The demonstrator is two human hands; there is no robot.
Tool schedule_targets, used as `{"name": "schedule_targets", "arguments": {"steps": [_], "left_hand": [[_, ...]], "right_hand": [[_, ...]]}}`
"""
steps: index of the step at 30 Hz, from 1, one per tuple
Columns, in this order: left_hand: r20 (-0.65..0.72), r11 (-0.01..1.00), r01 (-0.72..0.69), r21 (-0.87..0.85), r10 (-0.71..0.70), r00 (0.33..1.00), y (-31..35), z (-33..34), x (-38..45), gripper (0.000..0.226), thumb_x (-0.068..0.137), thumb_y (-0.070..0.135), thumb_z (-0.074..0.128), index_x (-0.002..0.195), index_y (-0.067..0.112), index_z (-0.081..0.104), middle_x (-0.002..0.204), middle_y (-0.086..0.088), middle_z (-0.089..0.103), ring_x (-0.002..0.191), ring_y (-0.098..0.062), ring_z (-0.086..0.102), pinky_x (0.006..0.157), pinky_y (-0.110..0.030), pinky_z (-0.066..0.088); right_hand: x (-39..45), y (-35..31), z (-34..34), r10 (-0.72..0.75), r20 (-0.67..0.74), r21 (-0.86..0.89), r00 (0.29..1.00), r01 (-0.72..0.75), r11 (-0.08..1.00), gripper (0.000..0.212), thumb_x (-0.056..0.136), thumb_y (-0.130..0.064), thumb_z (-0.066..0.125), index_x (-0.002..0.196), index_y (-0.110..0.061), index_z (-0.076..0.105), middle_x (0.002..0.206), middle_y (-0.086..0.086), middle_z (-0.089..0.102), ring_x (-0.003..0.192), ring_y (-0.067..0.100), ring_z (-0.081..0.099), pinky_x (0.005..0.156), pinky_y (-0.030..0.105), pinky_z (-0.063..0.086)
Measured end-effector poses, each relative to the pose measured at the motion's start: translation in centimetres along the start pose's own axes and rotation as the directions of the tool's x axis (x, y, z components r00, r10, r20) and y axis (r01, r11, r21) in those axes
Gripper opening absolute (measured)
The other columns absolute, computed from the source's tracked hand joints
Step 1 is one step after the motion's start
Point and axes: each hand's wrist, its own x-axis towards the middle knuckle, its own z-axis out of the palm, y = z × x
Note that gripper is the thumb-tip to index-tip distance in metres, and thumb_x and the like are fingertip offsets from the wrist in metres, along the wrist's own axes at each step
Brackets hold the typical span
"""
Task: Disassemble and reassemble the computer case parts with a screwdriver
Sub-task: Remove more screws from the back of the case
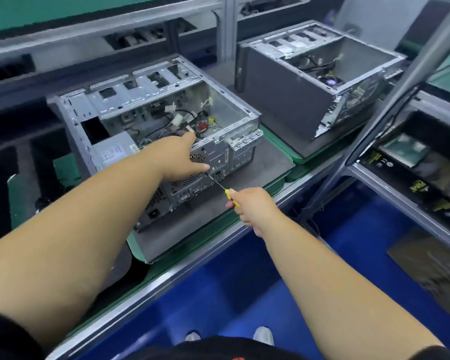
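An open grey computer case (130,100) lies on its side on a dark mat, its rear panel facing me and cables showing inside. My left hand (178,158) rests on the top rear edge of the case, fingers reaching over the rim and thumb stretched along the rear panel. My right hand (252,207) grips a yellow-handled screwdriver (228,194). Its thin shaft points up and left to the rear panel, with the tip just below my left thumb.
A second open case (291,100) lies on another mat to the right. A slanted metal frame post (390,100) crosses the right side. Shelves with dark boxes (411,178) stand at far right. The bench's metal edge (192,258) runs diagonally, blue floor below.
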Motion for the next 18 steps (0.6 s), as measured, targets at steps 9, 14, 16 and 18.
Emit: {"name": "schedule_targets", "arguments": {"steps": [9,14,16,18], "left_hand": [[0.203,0.981,0.010,-0.191,0.030,0.979,-1.4,-1.0,3.5,0.089,0.085,0.063,0.061,0.152,0.012,0.031,0.160,-0.005,0.027,0.145,-0.025,0.029,0.114,-0.038,0.026],[0.289,0.922,0.091,-0.376,0.024,0.957,-2.0,-0.5,4.3,0.066,0.079,0.051,0.071,0.134,0.017,0.057,0.148,-0.007,0.046,0.129,-0.028,0.048,0.097,-0.038,0.037],[0.283,0.908,0.098,-0.407,0.024,0.959,-2.0,-0.4,4.3,0.061,0.079,0.047,0.071,0.131,0.017,0.059,0.146,-0.007,0.048,0.119,-0.025,0.051,0.090,-0.035,0.036],[0.291,0.893,0.106,-0.438,0.029,0.956,-2.0,-0.3,4.2,0.058,0.080,0.042,0.071,0.131,0.016,0.058,0.144,-0.008,0.048,0.108,-0.023,0.050,0.085,-0.034,0.036]], "right_hand": [[-0.3,1.9,1.0,-0.059,-0.083,0.027,0.995,0.062,0.998,0.031,0.088,-0.033,0.073,0.075,-0.018,0.048,0.065,0.001,0.046,0.050,0.015,0.035,0.047,0.025,0.029],[-1.6,2.4,2.1,-0.520,-0.316,-0.758,0.793,0.118,0.641,0.028,0.099,-0.047,0.048,0.085,-0.025,0.055,0.089,-0.003,0.057,0.079,0.024,0.055,0.062,0.035,0.043],[-1.6,2.5,2.3,-0.538,-0.278,-0.808,0.796,0.109,0.579,0.031,0.102,-0.046,0.043,0.090,-0.020,0.055,0.087,-0.001,0.056,0.078,0.026,0.054,0.062,0.036,0.041],[-1.3,2.2,2.3,-0.426,-0.246,-0.687,0.871,0.153,0.710,0.036,0.103,-0.045,0.045,0.079,-0.018,0.050,0.072,-0.001,0.049,0.066,0.026,0.046,0.058,0.034,0.034]]}}
